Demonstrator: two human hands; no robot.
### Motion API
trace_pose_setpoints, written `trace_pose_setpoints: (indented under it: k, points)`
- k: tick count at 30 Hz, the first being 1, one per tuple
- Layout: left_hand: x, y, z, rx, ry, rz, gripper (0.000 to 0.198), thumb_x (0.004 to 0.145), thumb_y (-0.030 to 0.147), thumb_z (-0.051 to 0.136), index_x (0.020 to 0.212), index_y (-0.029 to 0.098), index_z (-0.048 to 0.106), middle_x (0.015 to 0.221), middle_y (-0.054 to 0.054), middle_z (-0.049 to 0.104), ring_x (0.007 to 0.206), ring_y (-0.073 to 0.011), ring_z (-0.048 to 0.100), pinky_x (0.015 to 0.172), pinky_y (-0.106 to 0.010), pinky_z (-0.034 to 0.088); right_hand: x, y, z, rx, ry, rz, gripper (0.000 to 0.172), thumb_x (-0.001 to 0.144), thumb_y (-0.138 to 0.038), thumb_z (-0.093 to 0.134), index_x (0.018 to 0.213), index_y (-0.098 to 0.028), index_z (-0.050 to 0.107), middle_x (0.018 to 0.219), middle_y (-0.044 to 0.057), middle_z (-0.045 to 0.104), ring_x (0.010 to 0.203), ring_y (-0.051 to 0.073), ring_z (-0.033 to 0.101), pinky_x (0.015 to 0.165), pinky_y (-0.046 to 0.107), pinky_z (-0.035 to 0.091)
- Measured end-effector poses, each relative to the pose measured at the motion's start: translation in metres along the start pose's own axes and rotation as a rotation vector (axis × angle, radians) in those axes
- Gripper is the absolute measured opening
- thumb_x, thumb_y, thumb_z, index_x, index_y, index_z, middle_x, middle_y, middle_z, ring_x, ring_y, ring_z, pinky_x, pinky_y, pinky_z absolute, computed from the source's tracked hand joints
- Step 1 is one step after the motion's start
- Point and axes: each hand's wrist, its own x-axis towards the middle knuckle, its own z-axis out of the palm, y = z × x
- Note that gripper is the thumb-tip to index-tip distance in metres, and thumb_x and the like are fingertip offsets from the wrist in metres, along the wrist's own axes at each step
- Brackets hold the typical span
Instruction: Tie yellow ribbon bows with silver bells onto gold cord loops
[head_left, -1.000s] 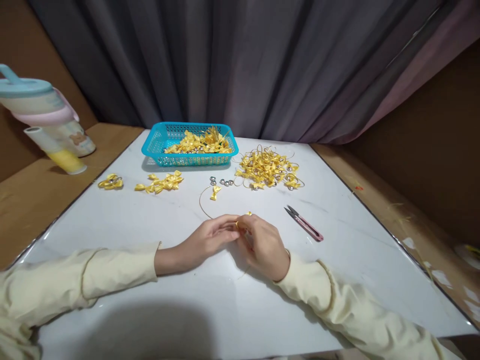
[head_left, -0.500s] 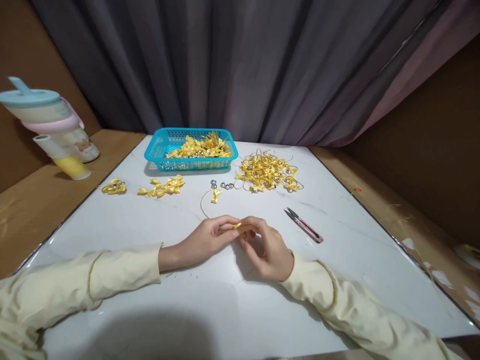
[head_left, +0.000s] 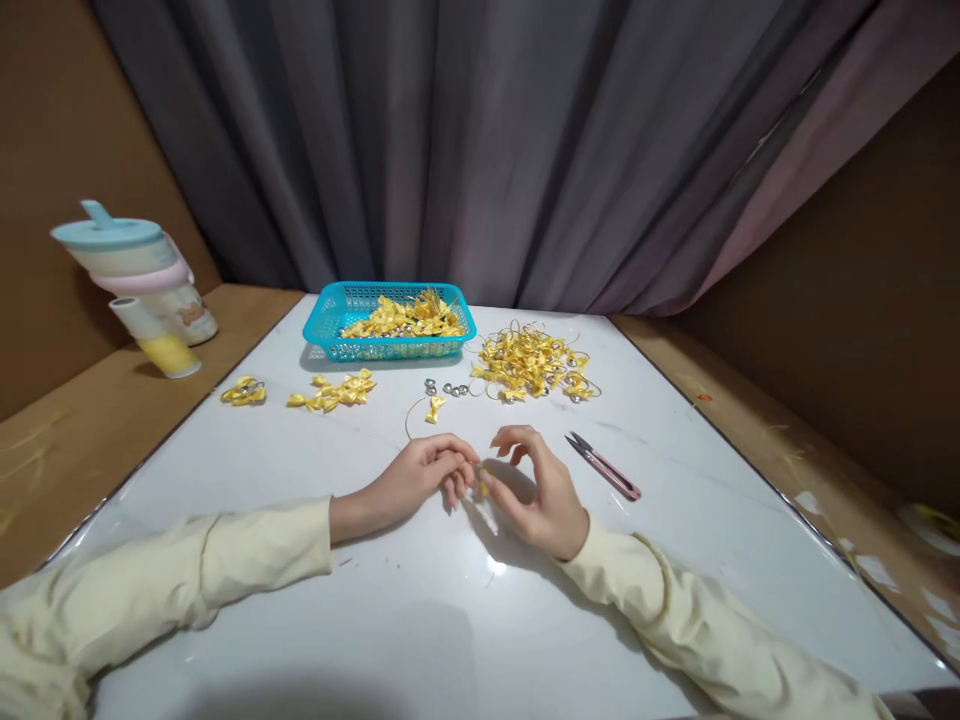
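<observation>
My left hand [head_left: 427, 478] is closed in a pinch above the white tabletop. A thin gold cord [head_left: 407, 424] runs out from behind it in a loop toward a single yellow ribbon bow [head_left: 435, 408]. Beside the left fingertips is another small yellow bow [head_left: 484, 483], partly hidden and blurred, close against my right thumb. My right hand [head_left: 536, 490] has its thumb and fingers spread apart, the fingers curved above the thumb. Several silver heart-shaped beads [head_left: 455, 390] lie just beyond the hands. Pink-handled thread snips [head_left: 604, 467] rest to the right, blades pointing away.
A blue basket [head_left: 315, 335] with yellow bows stands at the back. Piles of corded bows [head_left: 532, 360] and loose bows [head_left: 334, 392] lie on the table, with a small bundle [head_left: 244, 391] farther left. A tumbler [head_left: 142, 270] and thread spool [head_left: 169, 350] stand at left.
My right hand has come away from the left, its fingers lifting and spreading. The small bow has shifted lower between the hands. The whole view has tilted slightly.
</observation>
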Motion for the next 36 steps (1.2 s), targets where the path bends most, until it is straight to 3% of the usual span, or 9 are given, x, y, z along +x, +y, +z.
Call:
trace_pose_setpoints:
  k: [5, 9, 12, 15, 20, 24, 26, 29, 36]
  points:
    - [-0.003, 0.002, 0.000, 0.064, -0.003, 0.044, 0.019, 0.082, 0.030, 0.046, 0.084, 0.013, 0.053, 0.065, -0.001, 0.056, 0.055, -0.0112, 0.053, 0.054, -0.026, 0.045, 0.001, 0.006, 0.005, 0.077, -0.102, 0.113, 0.014, 0.081, -0.015, 0.047, 0.094, -0.019, 0.044, 0.084, 0.004, 0.052, 0.063, 0.012, 0.051, 0.055, 0.024, 0.045]
    - [-0.013, 0.006, 0.001, 0.567, 0.061, 0.346, 0.014, 0.084, 0.027, 0.042, 0.089, 0.016, 0.049, 0.076, -0.003, 0.053, 0.069, -0.0143, 0.050, 0.066, -0.029, 0.042, 0.004, 0.010, -0.001, 0.045, 0.017, 0.113, 0.016, 0.077, -0.011, 0.044, 0.091, -0.018, 0.047, 0.082, 0.004, 0.053, 0.072, 0.015, 0.051, 0.067, 0.030, 0.045]
    - [-0.019, 0.006, 0.003, 1.073, -0.128, 0.651, 0.020, 0.080, 0.029, 0.050, 0.093, 0.014, 0.051, 0.095, -0.011, 0.057, 0.088, -0.0222, 0.049, 0.078, -0.037, 0.037, 0.007, 0.017, -0.009, 0.118, 0.027, 0.162, 0.021, 0.071, -0.008, 0.043, 0.089, -0.018, 0.048, 0.082, 0.004, 0.053, 0.073, 0.015, 0.051, 0.068, 0.031, 0.044]
    - [-0.020, 0.004, 0.004, 1.294, -0.236, 0.697, 0.023, 0.082, 0.030, 0.049, 0.097, 0.014, 0.053, 0.103, -0.013, 0.057, 0.094, -0.0248, 0.048, 0.082, -0.038, 0.035, 0.010, 0.024, -0.014, 0.196, -0.097, 0.173, 0.020, 0.066, -0.006, 0.042, 0.081, -0.018, 0.049, 0.075, 0.002, 0.054, 0.070, 0.015, 0.051, 0.068, 0.030, 0.042]
    - [-0.012, 0.003, 0.000, 1.241, -0.228, 0.592, 0.019, 0.091, 0.023, 0.037, 0.094, 0.016, 0.054, 0.095, -0.008, 0.056, 0.089, -0.0188, 0.049, 0.081, -0.032, 0.036, 0.012, 0.029, -0.016, 0.177, -0.382, 0.006, 0.014, 0.063, -0.011, 0.053, 0.076, -0.017, 0.053, 0.074, 0.003, 0.056, 0.075, 0.018, 0.051, 0.070, 0.033, 0.040]
    - [-0.006, 0.005, -0.003, 1.050, -0.235, 0.510, 0.020, 0.092, 0.024, 0.035, 0.086, 0.016, 0.052, 0.087, -0.006, 0.055, 0.085, -0.0165, 0.049, 0.080, -0.030, 0.037, 0.010, 0.031, -0.014, 0.049, -0.495, -0.083, 0.027, 0.059, -0.014, 0.062, 0.084, -0.017, 0.053, 0.079, 0.004, 0.057, 0.078, 0.019, 0.051, 0.072, 0.034, 0.038]
    - [-0.004, 0.007, -0.005, 0.903, -0.210, 0.414, 0.019, 0.091, 0.026, 0.037, 0.083, 0.016, 0.051, 0.084, -0.004, 0.053, 0.082, -0.0153, 0.049, 0.078, -0.028, 0.038, 0.010, 0.032, -0.014, 0.023, -0.496, -0.084, 0.023, 0.064, -0.017, 0.063, 0.085, -0.016, 0.054, 0.079, 0.004, 0.058, 0.076, 0.018, 0.051, 0.073, 0.034, 0.038]
    - [-0.001, 0.010, -0.008, 0.723, -0.166, 0.250, 0.020, 0.090, 0.031, 0.039, 0.083, 0.016, 0.050, 0.081, -0.002, 0.052, 0.078, -0.0143, 0.048, 0.074, -0.026, 0.039, 0.010, 0.032, -0.013, 0.059, -0.427, -0.033, 0.012, 0.079, -0.028, 0.054, 0.081, -0.016, 0.057, 0.070, 0.003, 0.059, 0.065, 0.014, 0.051, 0.071, 0.032, 0.040]
    - [-0.005, 0.017, -0.006, 0.567, -0.187, 0.149, 0.031, 0.091, 0.040, 0.036, 0.087, 0.015, 0.053, 0.082, -0.002, 0.054, 0.080, -0.0145, 0.050, 0.075, -0.026, 0.040, 0.011, 0.021, -0.011, 0.547, -0.383, 0.320, 0.035, 0.081, -0.049, 0.052, 0.075, -0.015, 0.057, 0.061, 0.003, 0.063, 0.058, 0.013, 0.057, 0.062, 0.028, 0.045]
